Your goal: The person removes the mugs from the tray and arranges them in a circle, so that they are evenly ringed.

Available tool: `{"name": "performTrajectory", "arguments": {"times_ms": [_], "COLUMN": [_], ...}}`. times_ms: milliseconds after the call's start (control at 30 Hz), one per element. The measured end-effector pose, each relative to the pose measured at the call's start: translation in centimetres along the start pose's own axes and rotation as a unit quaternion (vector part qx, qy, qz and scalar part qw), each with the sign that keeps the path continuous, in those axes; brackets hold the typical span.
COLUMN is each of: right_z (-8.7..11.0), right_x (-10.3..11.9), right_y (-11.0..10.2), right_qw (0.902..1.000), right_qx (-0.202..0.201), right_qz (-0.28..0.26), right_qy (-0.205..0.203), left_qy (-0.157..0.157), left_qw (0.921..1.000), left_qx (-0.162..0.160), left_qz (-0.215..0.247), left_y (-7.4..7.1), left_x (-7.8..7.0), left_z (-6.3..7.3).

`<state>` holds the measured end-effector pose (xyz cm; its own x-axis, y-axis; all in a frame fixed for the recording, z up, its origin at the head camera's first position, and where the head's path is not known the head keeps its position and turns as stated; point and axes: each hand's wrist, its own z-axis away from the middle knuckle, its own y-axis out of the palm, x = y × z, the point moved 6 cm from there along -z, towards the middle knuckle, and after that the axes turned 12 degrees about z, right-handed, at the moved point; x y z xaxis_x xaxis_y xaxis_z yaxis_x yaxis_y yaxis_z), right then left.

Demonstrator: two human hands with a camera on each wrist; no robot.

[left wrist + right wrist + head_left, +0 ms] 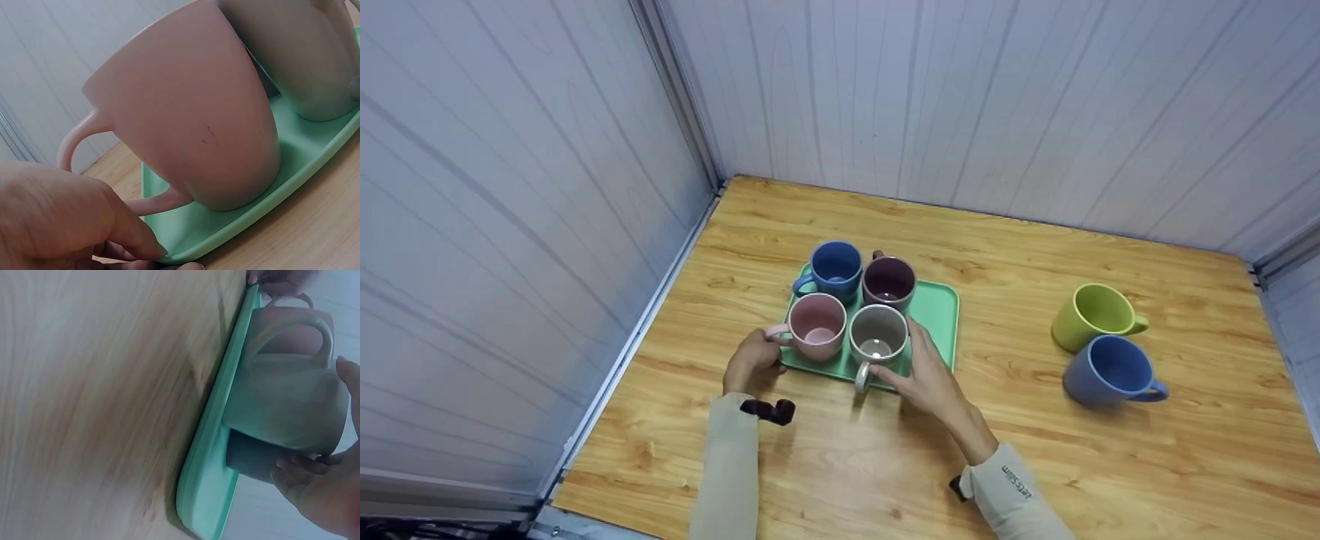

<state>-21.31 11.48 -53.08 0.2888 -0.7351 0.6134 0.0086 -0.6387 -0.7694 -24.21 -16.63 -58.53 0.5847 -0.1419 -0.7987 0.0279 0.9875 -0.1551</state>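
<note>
A green tray (937, 322) carries a blue mug (837, 271), a dark purple mug (889, 282), a pink mug (817, 327) and a grey mug (879, 334). My left hand (753, 360) pinches the tray's front left corner, beside the pink mug's handle; in the left wrist view the thumb lies on the rim with fingers underneath. My right hand (924, 375) holds the grey mug from its right side, thumb near the handle, fingers around the wall. The grey mug's handle (292, 326) points toward me.
To the right on the wooden table (1005, 465) stand a yellow-green mug (1095, 319) and a second blue mug (1110, 371), close together, handles to the right. White panel walls (960, 97) rise behind the table and at both sides.
</note>
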Motion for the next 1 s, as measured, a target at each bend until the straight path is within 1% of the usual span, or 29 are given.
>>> {"name": "performTrajectory", "arguments": {"times_ms": [133, 267, 333, 500, 600, 833, 1000], "right_z": [-0.23, -0.43, -0.54, -0.84, -0.96, -1.03, -0.91], "right_x": [0.22, 0.26, 0.31, 0.58, 0.72, 0.62, 0.48], "right_y": [0.24, 0.52, 0.67, 0.99, 1.03, 0.99, 1.0], "right_qw": [0.9999, 0.9994, 0.9991, 0.998, 0.9976, 0.9961, 0.9953], "right_qx": [-0.003, 0.0, -0.001, -0.012, -0.024, -0.043, -0.053], "right_qz": [-0.006, -0.011, -0.011, -0.006, -0.009, -0.03, -0.031], "right_qy": [0.012, 0.032, 0.041, 0.061, 0.065, 0.071, 0.075], "left_qy": [0.002, -0.006, -0.005, 0.009, 0.012, 0.004, 0.005], "left_qw": [1.0, 0.9997, 0.9998, 0.9999, 0.9998, 0.9998, 1.0], "left_qx": [-0.002, -0.004, -0.005, -0.003, -0.003, -0.003, -0.004], "left_qz": [0.007, 0.022, 0.02, -0.007, -0.014, 0.021, 0.006], "left_y": [0.05, 0.08, 0.05, -0.02, -0.01, 0.09, -0.04], "left_x": [-0.1, 0.0, 0.03, -0.11, -0.15, -0.07, -0.04], "left_z": [0.02, 0.1, 0.09, -0.1, -0.22, -0.18, -0.19]}}
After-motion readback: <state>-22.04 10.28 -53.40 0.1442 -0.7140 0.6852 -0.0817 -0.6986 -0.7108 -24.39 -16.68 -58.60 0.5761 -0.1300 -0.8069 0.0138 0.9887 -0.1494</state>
